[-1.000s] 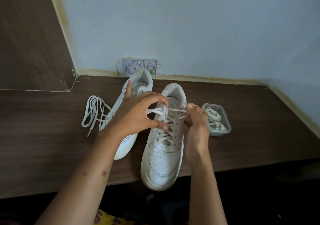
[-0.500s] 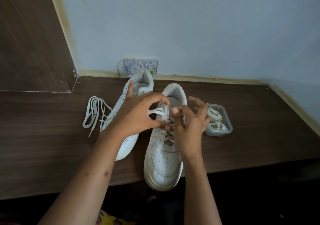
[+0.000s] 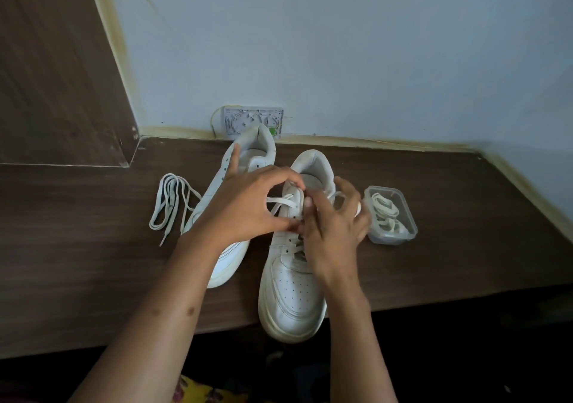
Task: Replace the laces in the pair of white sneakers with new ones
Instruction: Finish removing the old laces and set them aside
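Note:
Two white sneakers stand on the dark wooden table (image 3: pixel 77 266), toes toward me. The right sneaker (image 3: pixel 293 297) overhangs the front edge and carries a white lace (image 3: pixel 280 201) in its upper eyelets. My left hand (image 3: pixel 248 207) curls over its left eyelet row, thumb and fingertips pinching the sneaker's upper. My right hand (image 3: pixel 335 226) pinches the lace at the tongue, the other fingers spread and blurred. The left sneaker (image 3: pixel 235 167) has no lace and lies partly under my left hand.
A loose white lace (image 3: pixel 170 204) lies coiled left of the sneakers. A clear plastic box (image 3: pixel 390 216) holding rolled laces stands right of my right hand. A wall socket (image 3: pixel 252 122) sits behind the shoes. A wooden panel rises at the left.
My right hand has moved from the sneaker's right side to over the tongue, close to my left hand, and opened its outer fingers. The sneaker has shifted slightly toward me.

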`<state>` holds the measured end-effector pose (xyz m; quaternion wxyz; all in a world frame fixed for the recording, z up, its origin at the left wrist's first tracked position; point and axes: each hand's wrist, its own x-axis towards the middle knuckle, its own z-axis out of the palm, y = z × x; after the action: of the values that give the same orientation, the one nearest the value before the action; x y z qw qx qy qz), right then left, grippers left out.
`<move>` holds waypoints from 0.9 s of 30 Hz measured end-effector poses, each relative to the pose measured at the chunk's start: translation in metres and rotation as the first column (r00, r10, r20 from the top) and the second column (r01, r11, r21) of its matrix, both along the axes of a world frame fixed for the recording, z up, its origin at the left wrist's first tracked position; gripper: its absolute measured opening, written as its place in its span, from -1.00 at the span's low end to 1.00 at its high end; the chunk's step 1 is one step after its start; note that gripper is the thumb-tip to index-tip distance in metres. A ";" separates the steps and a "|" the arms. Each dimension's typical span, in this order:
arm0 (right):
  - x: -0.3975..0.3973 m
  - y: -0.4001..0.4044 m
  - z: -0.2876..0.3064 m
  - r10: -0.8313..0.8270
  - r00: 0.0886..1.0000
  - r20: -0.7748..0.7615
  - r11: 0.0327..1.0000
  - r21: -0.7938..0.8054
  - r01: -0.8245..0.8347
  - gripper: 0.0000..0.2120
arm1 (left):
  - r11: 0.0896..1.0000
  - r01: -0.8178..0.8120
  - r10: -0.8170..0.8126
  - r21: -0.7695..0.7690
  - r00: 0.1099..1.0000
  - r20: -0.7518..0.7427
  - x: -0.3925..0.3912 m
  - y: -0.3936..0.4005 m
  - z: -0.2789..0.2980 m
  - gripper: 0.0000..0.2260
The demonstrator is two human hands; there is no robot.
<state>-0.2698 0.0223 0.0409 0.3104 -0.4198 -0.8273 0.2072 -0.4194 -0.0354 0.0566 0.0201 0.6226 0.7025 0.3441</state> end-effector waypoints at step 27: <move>0.023 0.011 0.017 -0.454 0.693 -0.560 0.860 -0.073 0.505 -0.79 | 0.999 -0.018 0.015 0.042 0.998 0.065 0.003 0.001 -0.006 -0.47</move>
<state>-0.2466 0.0333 0.0584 0.5992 -0.5277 -0.5691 0.1963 -0.4162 -0.0340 0.0508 0.0267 0.6058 0.6991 0.3789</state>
